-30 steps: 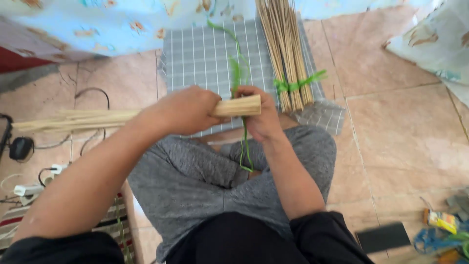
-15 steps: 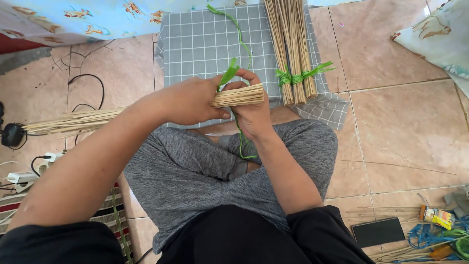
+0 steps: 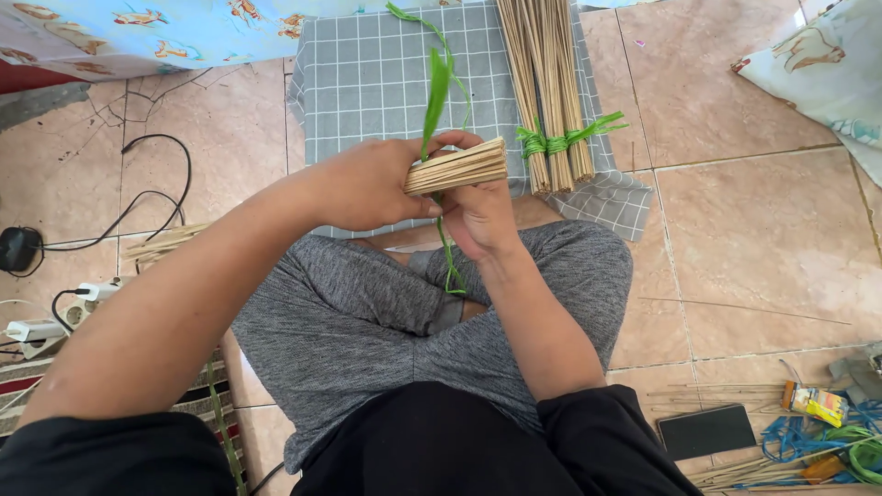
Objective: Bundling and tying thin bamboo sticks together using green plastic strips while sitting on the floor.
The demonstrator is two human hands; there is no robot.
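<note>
Left hand (image 3: 367,184) grips the stick bundle (image 3: 457,166), right hand (image 3: 473,213) pinches the green strip (image 3: 437,87); probably best keeping it taut, sticks squeezed.

Dry wooden sticks, plastic ribbon
Matt stick bundle (image 3: 457,166), shiny green ribbon (image 3: 435,87), checked cloth mat (image 3: 367,83), glossy tile floor (image 3: 753,220).

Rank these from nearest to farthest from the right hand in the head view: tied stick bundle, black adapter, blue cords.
From the right hand:
1. Tied stick bundle, just beyond, on the checked cloth.
2. Blue cords, lower right floor.
3. Black adapter, far left edge.
</note>
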